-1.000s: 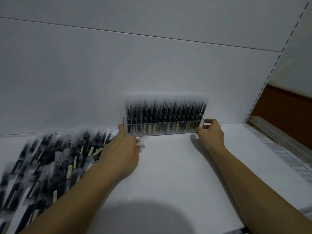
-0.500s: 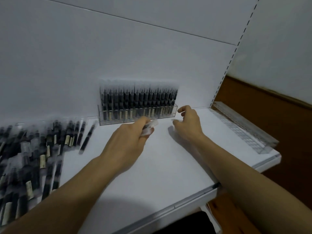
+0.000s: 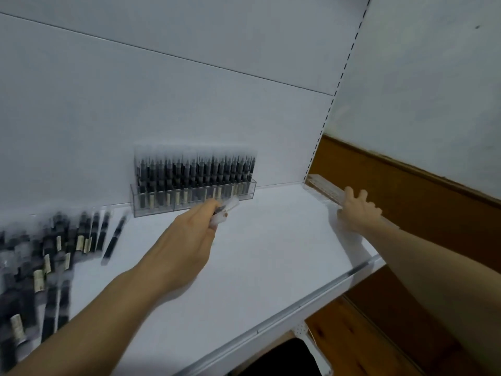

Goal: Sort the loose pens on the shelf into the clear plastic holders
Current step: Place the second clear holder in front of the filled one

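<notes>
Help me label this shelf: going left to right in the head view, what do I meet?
Pen pile → lone pen → filled holder → right hand. Left hand left out: it overlaps the holder.

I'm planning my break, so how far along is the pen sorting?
Done: one full holder stands at the back. In hand: the left hand grips a pen near it, and the right hand reaches for a second holder, seemingly empty, at the right edge of the shelf. Left: a large pile of loose pens on the left.
</notes>
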{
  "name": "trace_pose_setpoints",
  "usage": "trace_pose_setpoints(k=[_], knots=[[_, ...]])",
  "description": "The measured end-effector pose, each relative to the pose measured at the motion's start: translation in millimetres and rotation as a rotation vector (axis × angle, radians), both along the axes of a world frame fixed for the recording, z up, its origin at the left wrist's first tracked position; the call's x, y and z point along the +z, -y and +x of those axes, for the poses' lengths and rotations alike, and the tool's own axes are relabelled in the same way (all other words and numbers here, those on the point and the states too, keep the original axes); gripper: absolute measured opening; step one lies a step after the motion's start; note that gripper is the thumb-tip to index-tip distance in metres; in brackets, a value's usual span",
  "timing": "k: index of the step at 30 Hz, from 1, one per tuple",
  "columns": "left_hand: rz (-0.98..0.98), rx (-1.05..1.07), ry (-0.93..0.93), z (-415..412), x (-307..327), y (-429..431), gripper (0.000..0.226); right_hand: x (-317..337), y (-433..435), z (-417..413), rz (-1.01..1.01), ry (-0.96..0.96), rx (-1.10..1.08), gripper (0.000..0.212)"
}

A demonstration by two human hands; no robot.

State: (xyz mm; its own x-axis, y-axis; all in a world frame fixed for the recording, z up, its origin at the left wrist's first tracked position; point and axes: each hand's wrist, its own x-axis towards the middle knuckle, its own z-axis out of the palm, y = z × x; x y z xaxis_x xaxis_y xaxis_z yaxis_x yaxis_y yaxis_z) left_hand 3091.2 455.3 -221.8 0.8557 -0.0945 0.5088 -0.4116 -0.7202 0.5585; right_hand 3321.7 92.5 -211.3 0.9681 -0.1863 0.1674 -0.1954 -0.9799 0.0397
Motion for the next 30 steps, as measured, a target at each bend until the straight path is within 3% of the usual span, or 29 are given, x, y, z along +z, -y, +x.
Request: trace_pose_setpoints(k=[3,7,16,21,26,30], knots=[[0.009,0.007,0.005,-2.1,0.9,-4.2,0.018,0.6,11.1,-1.2,0.034,0.014,0.023,0.046],[-0.023,0.021,0.002,-6.0,3.5,-5.3,0.035,5.1,28.1,-13.9,0.047,0.02,0.143,0.046],[-0.035,0.158,0.04,-12.3,16.1,-10.5,0.016,16.4,20.6,-69.3,-0.197,0.022,0.628,0.048],[0.105,0.33,-0.02,-10.3,19.1,-28.6,0.017,13.7,-41.2,-88.5,-0.084,0.045,0.89,0.044],[0.045,0.547,-0.016,-9.4,29.4,-54.4,0.01,3.7,-109.5,-84.4,0.048,0.144,1.103,0.052],[-0.082,0.669,-0.104,-11.8,34.7,-79.8,0.053,-4.2,-148.9,-80.4,0.153,0.332,1.268,0.054]])
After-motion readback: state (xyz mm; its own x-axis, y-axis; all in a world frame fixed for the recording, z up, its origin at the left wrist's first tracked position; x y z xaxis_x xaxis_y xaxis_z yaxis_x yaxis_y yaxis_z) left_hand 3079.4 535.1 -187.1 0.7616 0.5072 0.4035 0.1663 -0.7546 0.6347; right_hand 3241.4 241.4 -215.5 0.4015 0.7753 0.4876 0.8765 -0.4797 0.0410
